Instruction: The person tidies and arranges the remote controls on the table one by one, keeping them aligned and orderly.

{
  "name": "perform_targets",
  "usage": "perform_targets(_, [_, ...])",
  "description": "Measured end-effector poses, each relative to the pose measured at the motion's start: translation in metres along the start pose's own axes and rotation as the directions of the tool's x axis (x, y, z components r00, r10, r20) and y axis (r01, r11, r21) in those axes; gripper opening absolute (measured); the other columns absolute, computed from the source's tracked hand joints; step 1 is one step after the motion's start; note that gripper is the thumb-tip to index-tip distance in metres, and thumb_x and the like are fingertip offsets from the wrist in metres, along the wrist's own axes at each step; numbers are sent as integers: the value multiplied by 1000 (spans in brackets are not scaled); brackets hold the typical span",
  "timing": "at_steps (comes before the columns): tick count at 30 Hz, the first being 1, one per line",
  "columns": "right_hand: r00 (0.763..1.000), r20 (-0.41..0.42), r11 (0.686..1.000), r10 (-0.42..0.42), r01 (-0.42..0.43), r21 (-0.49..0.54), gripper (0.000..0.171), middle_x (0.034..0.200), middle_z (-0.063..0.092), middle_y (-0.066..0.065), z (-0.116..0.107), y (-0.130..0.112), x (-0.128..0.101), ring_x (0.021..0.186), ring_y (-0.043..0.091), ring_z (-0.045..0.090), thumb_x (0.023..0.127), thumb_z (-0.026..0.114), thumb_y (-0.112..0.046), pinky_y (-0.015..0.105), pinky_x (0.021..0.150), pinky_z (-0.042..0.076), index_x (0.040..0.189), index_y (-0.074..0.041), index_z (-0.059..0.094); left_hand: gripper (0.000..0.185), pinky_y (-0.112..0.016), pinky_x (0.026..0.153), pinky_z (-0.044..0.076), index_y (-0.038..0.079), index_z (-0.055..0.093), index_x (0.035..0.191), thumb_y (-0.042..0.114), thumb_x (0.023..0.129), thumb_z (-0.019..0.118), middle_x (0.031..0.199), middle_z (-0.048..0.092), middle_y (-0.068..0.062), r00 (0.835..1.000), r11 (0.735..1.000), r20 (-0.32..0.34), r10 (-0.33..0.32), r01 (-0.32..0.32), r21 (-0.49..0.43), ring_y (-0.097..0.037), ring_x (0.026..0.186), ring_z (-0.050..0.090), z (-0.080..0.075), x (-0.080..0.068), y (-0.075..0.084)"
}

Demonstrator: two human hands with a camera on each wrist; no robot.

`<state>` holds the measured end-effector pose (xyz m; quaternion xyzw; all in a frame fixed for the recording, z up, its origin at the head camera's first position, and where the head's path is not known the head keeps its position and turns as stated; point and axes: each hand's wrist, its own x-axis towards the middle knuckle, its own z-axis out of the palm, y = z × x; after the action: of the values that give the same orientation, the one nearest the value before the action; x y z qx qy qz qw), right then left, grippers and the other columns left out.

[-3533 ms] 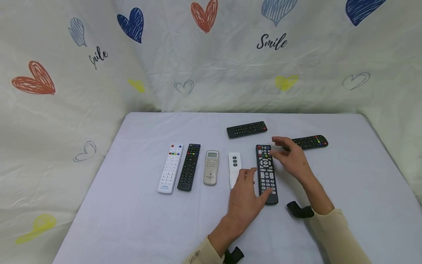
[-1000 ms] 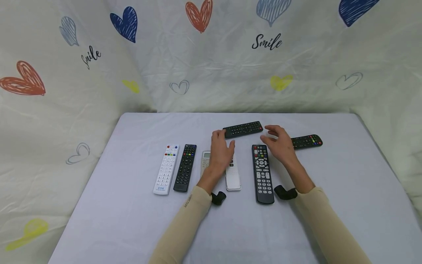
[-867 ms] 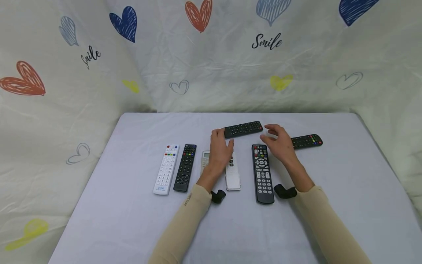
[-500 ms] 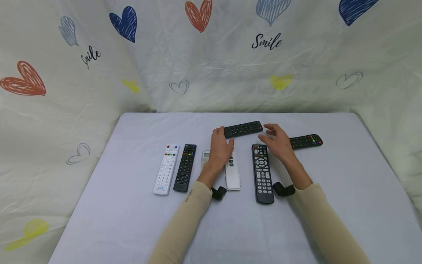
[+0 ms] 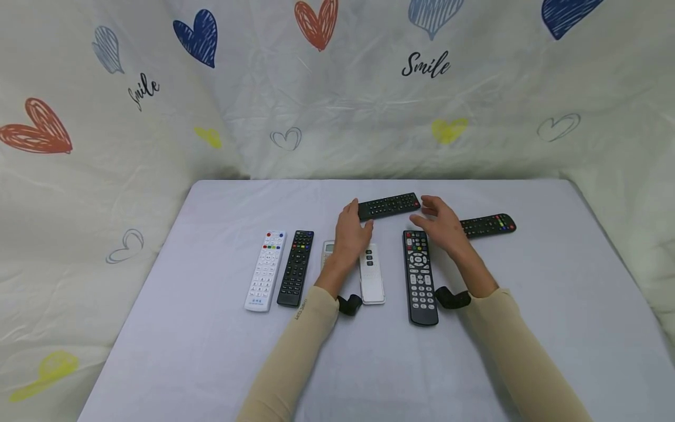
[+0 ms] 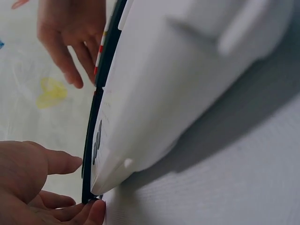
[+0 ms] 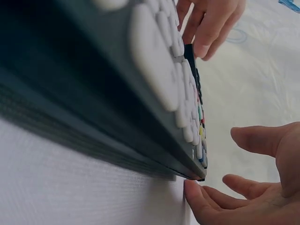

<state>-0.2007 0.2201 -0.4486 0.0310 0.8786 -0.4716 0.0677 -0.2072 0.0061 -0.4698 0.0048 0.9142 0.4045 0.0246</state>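
Both arms reach forward in beige sleeves, each wrist wearing a black strap. The left hand [image 5: 354, 231] lies palm down, fingers loosely extended. The right hand [image 5: 442, 225] hovers alongside, fingers spread and slightly bent, no grip formed.

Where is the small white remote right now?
In the head view, the small white remote lies mid-table in the row, between the grey remote and the big black remote, just right of the left hand.

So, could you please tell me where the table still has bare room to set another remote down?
The table is bare left of the white remote, along the near edge in front of the row, and right of the large black remote. It is crowded at the far middle, where both hands close on the crosswise black remote.
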Motion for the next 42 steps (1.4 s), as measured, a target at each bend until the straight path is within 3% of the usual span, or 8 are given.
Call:
perform_targets(9, [999,39,1000,13,-13,-6,75,166,33,26,2,1,4,154,43,36,103,64,-23,60,124,34,163,-2,25,69,-40,128,33,1,32,161,20,103,64,165,39,-20,1000,1000,5,-20,20,7,-33,155,37,1,1,-1])
perform_targets(23, [999,48,999,5,-7,32,74,166,35,26,0,0,3,153,43,36,103,65,-23,59,124,35,163,-1,27,66,-41,120,45,3,44,156,14,97,71,149,52,-21,999,1000,-29,-22,22,0,-33,140,55,-3,2,1])
perform_targets(34, [999,43,999,-5,3,47,72,165,36,26,-4,3,2,151,44,38,103,63,-24,60,121,38,162,-3,29,60,-40,113,51,6,54,150,17,95,76,143,55,-18,999,999,-29,-28,27,-23,-30,131,61,-3,3,0])
perform_targets(42, [999,17,991,-39,37,127,69,163,37,26,-6,4,0,148,43,45,104,63,-22,58,116,45,162,-4,30,57,-35,92,56,9,58,146,20,94,78,128,58,-15,999,1000,-41,-2,1,-25,-23,106,63,-7,-3,2])
